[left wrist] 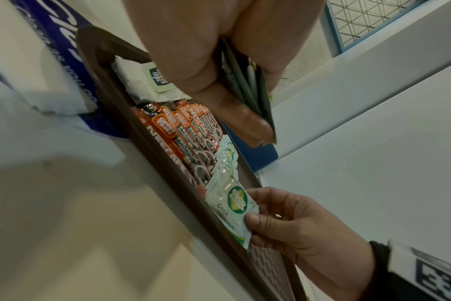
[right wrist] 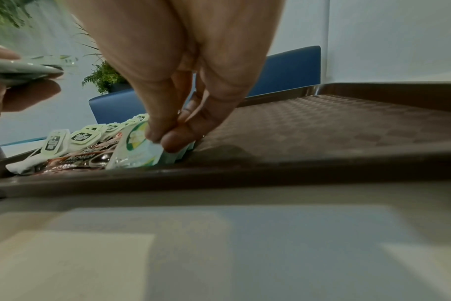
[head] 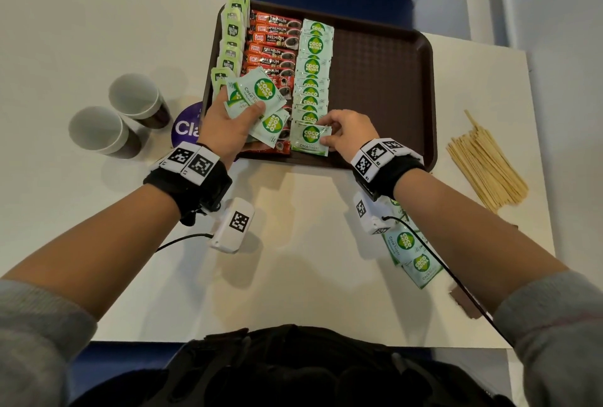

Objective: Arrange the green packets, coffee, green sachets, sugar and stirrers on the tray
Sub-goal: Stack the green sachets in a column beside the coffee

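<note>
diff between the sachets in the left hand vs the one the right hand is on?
The fanned bunch of green-and-white Coco Natura sachets is gripped by the left hand, held above the brown plastic tray. The single green-and-white Coco Natura sachet is pinched by the right hand, low at the tray's near edge, ending the sachet row. Same print.
</note>
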Available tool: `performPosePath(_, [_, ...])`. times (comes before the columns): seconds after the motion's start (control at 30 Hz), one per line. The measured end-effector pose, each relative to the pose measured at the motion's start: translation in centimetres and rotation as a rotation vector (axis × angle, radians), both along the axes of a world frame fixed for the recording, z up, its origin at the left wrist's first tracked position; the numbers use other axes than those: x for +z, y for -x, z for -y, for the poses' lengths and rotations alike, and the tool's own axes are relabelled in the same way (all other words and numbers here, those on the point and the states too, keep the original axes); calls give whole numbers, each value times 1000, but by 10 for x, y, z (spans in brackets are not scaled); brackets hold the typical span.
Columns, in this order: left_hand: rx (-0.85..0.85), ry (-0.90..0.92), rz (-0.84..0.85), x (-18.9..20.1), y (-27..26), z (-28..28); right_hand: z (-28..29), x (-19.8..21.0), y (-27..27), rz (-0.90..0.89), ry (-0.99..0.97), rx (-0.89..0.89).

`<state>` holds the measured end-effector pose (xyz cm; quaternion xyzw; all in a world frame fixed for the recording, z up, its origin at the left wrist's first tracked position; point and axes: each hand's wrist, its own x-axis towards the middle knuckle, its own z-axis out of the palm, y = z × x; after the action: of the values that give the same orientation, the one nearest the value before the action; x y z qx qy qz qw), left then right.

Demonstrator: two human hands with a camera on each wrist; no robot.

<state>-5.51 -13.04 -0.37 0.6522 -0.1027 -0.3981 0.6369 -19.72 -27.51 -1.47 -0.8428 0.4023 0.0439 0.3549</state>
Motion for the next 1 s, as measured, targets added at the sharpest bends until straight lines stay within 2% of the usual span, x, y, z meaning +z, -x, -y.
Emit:
performPosePath(0.57, [-27,9,0,-3,3,0,-3,-15,-6,67,25,-97])
performPosePath(0.73, [-66,19,-13,-5,6,1,-5,-1,-9,195,75,-78])
performPosePath(0.87, [-179,28,-2,-5,9,0,-10,17,-24,318,-67,-130])
performPosePath(1.0, [-235,24,-32,-4,12,-2,-12,26,-34,320,-103,-78])
